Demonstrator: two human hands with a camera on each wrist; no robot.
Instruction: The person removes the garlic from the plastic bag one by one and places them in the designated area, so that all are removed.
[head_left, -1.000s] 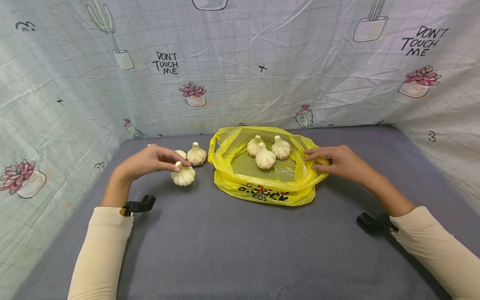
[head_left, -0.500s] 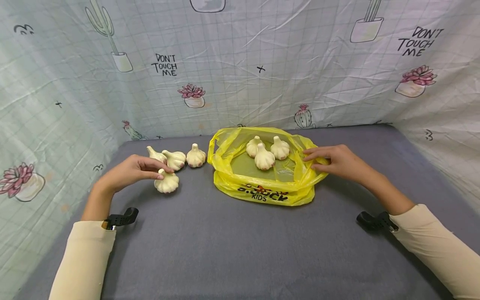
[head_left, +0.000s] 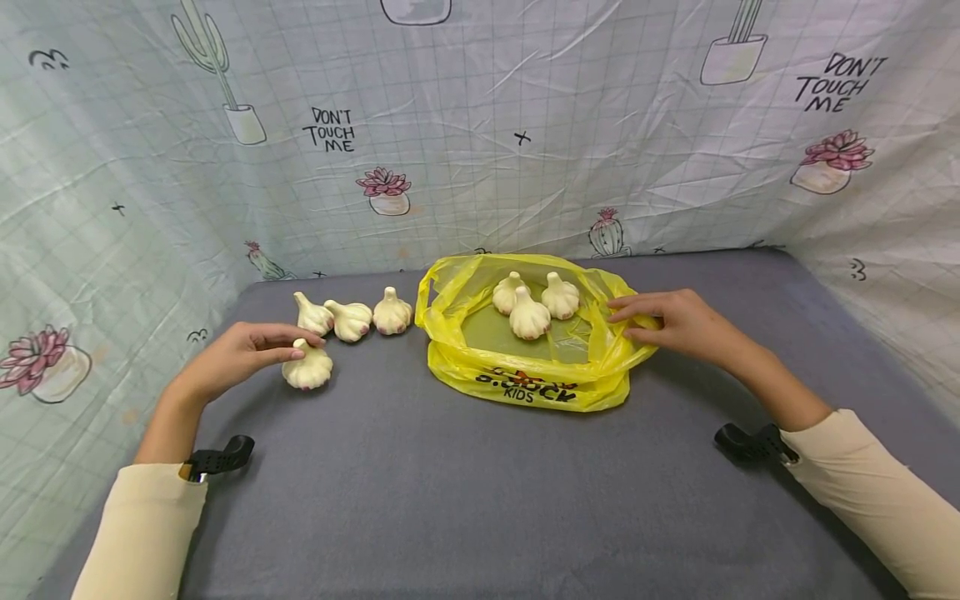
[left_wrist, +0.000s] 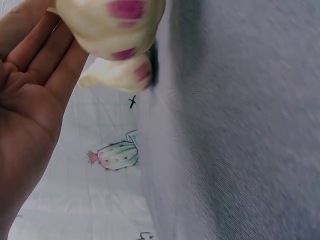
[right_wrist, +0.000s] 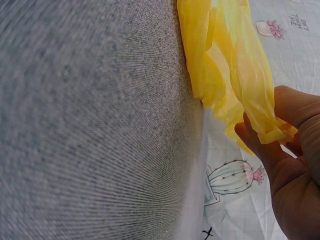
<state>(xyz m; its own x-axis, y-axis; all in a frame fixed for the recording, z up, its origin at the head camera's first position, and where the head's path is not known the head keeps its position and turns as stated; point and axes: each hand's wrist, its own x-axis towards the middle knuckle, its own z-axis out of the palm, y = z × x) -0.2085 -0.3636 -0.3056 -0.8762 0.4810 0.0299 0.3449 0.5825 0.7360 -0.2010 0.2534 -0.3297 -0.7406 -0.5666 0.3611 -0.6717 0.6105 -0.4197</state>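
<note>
My left hand pinches a garlic bulb by its stem, at the left of the table. In the left wrist view the purple-marked underside of that bulb faces the camera. Three more garlic bulbs stand in a row just behind it, one of them a bulb beside the bag. My right hand grips the right rim of a yellow plastic bag, which lies with its mouth spread wide. Inside the bag sit three garlic bulbs. In the right wrist view, thumb and fingers pinch the bag's edge.
A grey cloth covers the table. Behind and at both sides hangs a printed curtain with cactus drawings. Black camera mounts sit on both wrists.
My left hand has moved left and toward me with the garlic bulb, away from the bag, uncovering the bulbs behind. The right hand and the bag stay in place.
</note>
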